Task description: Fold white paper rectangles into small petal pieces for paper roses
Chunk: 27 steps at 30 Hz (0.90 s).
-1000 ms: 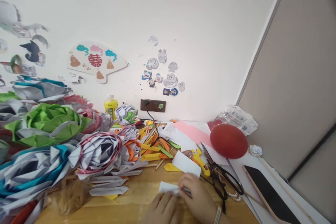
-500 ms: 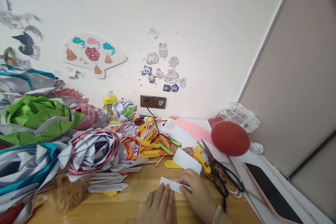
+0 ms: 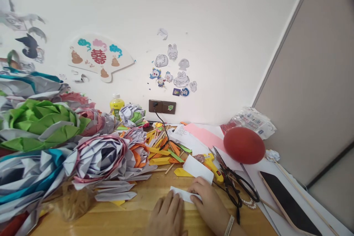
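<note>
Both hands rest low on the wooden table, working a small folded white paper strip. My left hand lies flat, fingers stretched out against the near edge of the strip. My right hand is curled, its fingertips pinched onto the strip's right end; a bead bracelet circles that wrist. A second white paper piece lies just beyond the right hand.
Large folded paper flowers in green, blue, pink and grey crowd the left. Orange and yellow paper strips lie in the middle. Black scissors, a yellow glue gun, a red balloon and a phone sit right.
The view has tilted a little. My hands have shifted slightly forward on the strip, the left hand spreading flatter beside it while the right keeps its pinch.
</note>
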Motion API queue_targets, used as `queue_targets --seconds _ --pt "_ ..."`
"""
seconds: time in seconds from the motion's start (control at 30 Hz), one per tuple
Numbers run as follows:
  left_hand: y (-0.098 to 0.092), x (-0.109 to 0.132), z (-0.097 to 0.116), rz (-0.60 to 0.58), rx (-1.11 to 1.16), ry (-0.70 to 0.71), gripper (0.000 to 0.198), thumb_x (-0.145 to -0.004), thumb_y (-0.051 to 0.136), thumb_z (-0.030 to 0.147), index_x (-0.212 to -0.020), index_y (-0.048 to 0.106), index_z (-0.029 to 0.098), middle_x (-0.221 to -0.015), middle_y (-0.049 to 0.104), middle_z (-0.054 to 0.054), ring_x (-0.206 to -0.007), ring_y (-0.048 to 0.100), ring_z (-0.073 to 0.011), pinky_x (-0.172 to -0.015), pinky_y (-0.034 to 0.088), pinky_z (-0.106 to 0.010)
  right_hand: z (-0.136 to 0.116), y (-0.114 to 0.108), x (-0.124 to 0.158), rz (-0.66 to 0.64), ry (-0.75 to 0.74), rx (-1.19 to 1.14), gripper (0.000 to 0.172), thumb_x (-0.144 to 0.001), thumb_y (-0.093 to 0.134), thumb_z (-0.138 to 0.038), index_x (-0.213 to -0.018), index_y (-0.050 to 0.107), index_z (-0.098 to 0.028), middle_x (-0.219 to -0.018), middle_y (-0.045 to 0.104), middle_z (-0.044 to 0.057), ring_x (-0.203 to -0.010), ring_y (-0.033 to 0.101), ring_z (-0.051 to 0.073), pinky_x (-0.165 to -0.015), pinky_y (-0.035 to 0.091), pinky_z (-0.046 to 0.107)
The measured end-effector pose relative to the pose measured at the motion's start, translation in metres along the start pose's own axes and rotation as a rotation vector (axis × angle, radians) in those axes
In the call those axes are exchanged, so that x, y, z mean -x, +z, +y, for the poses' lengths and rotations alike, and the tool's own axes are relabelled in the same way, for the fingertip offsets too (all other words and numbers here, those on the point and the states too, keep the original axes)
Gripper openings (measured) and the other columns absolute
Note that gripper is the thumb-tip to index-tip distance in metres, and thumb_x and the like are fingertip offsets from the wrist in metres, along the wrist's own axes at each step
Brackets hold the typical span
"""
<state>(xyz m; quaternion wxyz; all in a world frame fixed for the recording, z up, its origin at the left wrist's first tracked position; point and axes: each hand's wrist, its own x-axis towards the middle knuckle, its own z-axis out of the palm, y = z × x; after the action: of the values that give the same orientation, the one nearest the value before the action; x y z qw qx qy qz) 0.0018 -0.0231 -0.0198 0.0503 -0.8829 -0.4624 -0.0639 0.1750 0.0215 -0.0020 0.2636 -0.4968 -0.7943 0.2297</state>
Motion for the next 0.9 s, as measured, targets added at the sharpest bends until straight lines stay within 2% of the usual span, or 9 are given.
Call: queue_targets --seconds 0.17,0.33,0.53,0.7,0.9 --pt "-0.014 -0.003 0.003 -0.022 -0.004 0.018 0.045 -0.082 0.044 0.035 -0.120 0.050 0.014 -0.122 0.054 -0.013 -0.115 0.045 -0.0311 -0.091 0.038 -0.042 0.000 0.004 0.000 0.035 -0.009 0.023 0.019 -0.071 0.047 -0.002 -0.077 0.058 -0.016 -0.085 0.056 0.005 -0.085 0.050 0.018 -0.076 0.037 0.027" --pt "-0.012 -0.001 0.003 0.065 -0.069 0.052 0.046 -0.077 0.050 0.033 -0.119 0.051 0.015 -0.121 0.056 -0.012 -0.113 0.047 -0.0310 -0.090 0.037 -0.039 -0.003 0.002 -0.001 0.046 0.032 0.150 0.012 -0.073 0.055 -0.012 -0.082 0.058 -0.018 -0.089 0.056 0.005 -0.088 0.048 0.021 -0.079 0.036 0.031" --pt "-0.001 0.002 -0.004 0.172 -0.089 0.079 0.046 -0.078 0.049 0.037 -0.118 0.052 0.016 -0.117 0.059 -0.009 -0.110 0.050 -0.0266 -0.090 0.034 -0.034 -0.003 -0.014 0.001 -0.094 0.119 0.339 0.023 -0.074 0.057 -0.017 -0.097 0.057 -0.017 -0.098 0.055 0.008 -0.095 0.046 0.026 -0.083 0.036 0.037" --pt "0.002 0.003 -0.004 0.250 -0.133 0.103 0.046 -0.080 0.046 0.041 -0.119 0.052 0.017 -0.116 0.060 -0.008 -0.110 0.050 -0.0256 -0.090 0.032 -0.033 0.008 -0.031 0.003 -0.143 0.120 0.280 0.034 -0.071 0.057 -0.021 -0.105 0.054 -0.018 -0.103 0.053 0.008 -0.100 0.045 0.025 -0.087 0.034 0.034" --pt "0.003 0.004 -0.005 0.250 -0.154 0.099 0.046 -0.081 0.045 0.042 -0.120 0.051 0.018 -0.117 0.060 -0.007 -0.109 0.051 -0.0246 -0.089 0.033 -0.032 0.011 -0.044 0.005 -0.229 0.104 0.228 0.047 -0.070 0.057 -0.019 -0.116 0.049 -0.019 -0.109 0.051 0.009 -0.105 0.043 0.024 -0.090 0.033 0.032"
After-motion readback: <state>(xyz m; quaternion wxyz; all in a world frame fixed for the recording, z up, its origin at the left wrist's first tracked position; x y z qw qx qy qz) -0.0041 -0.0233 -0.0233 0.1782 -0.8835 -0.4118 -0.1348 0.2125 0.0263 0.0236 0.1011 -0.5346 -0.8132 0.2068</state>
